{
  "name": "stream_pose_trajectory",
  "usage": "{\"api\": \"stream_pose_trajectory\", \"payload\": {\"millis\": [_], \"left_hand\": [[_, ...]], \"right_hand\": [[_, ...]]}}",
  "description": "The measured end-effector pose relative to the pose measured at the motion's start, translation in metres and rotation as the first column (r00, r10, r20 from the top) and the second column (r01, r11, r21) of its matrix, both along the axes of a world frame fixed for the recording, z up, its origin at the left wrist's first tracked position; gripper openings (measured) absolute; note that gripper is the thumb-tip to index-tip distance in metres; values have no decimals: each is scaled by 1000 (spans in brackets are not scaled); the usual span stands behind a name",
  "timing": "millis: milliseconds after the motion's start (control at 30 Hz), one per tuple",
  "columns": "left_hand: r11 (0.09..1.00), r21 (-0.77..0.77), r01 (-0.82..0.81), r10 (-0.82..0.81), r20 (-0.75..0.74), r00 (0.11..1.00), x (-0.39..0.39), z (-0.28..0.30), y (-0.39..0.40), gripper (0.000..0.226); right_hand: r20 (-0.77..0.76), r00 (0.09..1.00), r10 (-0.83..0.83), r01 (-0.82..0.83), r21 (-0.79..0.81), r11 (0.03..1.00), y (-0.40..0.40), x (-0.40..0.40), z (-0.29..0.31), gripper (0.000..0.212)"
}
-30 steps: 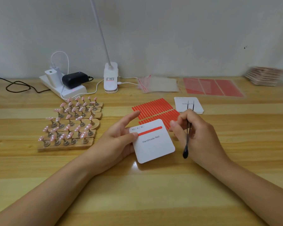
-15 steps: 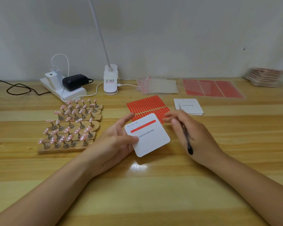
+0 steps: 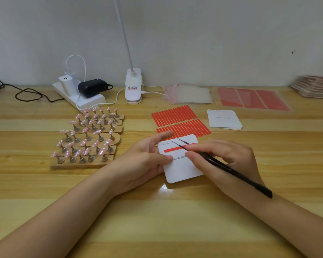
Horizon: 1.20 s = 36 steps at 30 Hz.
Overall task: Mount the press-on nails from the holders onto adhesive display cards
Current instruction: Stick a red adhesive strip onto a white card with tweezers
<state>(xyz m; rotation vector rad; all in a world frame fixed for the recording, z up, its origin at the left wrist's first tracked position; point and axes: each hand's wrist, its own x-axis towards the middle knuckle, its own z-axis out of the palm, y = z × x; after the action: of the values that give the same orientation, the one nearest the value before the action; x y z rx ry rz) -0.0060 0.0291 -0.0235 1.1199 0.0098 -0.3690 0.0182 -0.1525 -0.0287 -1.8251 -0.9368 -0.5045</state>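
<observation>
My left hand holds a white display card by its left edge, thumb on its face. The card carries a red adhesive strip near its top. My right hand grips black tweezers, whose tips lie over the strip's right part. Pink press-on nails stand on metal stems in wooden holders to the left. A sheet of red adhesive strips lies just behind the card.
A stack of blank cards lies right of the strip sheet. Clear bags, red backing sheets and a pile of finished cards line the back. A lamp base, power strip and cables sit at back left.
The card has shifted right and nearer. My right hand has swung the tweezers round, so their tips now point left onto the card's red strip.
</observation>
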Motion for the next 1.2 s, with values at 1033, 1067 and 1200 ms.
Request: {"api": "stream_pose_trajectory", "payload": {"millis": [1033,1067,1200], "left_hand": [[999,-3,39,-39,2,999,0,0,2,64],[999,-3,41,-41,2,999,0,0,2,62],[999,9,48,-48,0,999,1,-1,2,60]], "right_hand": [[22,998,54,-50,-143,988,0,3,-11,18],[35,998,54,-49,-141,989,0,4,-11,18],[70,996,63,-53,-136,989,0,7,-15,17]]}}
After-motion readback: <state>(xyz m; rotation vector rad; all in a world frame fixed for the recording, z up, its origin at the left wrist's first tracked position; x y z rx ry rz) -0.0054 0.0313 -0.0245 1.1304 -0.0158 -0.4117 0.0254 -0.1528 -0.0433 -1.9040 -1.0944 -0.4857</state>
